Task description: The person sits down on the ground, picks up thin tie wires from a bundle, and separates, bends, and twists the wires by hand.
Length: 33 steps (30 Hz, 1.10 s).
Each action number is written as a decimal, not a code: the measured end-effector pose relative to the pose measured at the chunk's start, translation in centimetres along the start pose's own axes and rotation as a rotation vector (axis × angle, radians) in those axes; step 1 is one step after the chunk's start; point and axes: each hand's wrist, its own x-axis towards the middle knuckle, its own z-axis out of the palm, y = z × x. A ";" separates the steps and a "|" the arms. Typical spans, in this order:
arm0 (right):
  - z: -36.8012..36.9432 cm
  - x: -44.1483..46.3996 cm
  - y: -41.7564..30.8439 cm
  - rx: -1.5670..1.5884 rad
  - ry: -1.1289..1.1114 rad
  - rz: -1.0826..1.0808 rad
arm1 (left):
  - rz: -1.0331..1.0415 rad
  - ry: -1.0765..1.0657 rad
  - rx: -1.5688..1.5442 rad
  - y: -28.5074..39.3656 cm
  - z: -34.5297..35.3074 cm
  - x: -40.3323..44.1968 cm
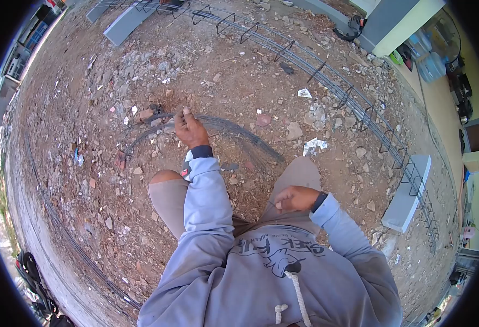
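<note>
My left hand (191,128) is closed, its thumb and fingers pinched together over a curved bundle of thin dark wires (245,134) on the ground. Whatever is between those fingertips is too small to make out. My right hand (297,199) is curled closed near my right knee, above the trouser leg. A faint thin dark line shows at its fingertips, too fine to name. Both wrists have dark cuffs below the light grey-blue sleeves.
A long rebar cage (326,80) curves from the top to the right, by a grey block (407,194) and another grey block (129,24). Long rods (59,220) lie at the left. Rubble and white scraps dot the soil. Plastic bottles (430,66) stand at upper right.
</note>
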 end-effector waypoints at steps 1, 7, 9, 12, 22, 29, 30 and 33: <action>0.6 -1.1 -1.7 0.169 -0.196 -0.067 | -0.021 -0.022 -0.001 0.6 0.1 0.0; -0.4 -7.7 -9.6 0.629 0.081 -0.593 | -0.069 -0.085 -0.025 1.5 1.0 -0.6; -1.4 -6.9 -10.0 0.628 0.457 -0.716 | -0.066 -0.071 -0.044 1.5 1.1 -0.6; -4.0 -4.7 -8.6 0.096 1.305 -0.595 | -0.096 -0.031 0.131 0.3 -0.1 0.1; -4.4 -3.3 4.4 0.180 0.447 0.300 | 0.127 -0.152 0.322 0.7 -0.3 -1.1; -4.6 -5.3 2.9 -0.945 1.301 0.324 | 0.227 -0.217 0.519 3.4 2.4 -5.2; -4.2 -4.7 0.6 -0.947 1.386 0.220 | 0.183 -0.205 0.526 3.4 2.5 -5.5; -1.8 -0.6 -5.8 -0.788 1.402 -0.172 | 0.042 -0.254 0.517 4.0 3.3 -6.9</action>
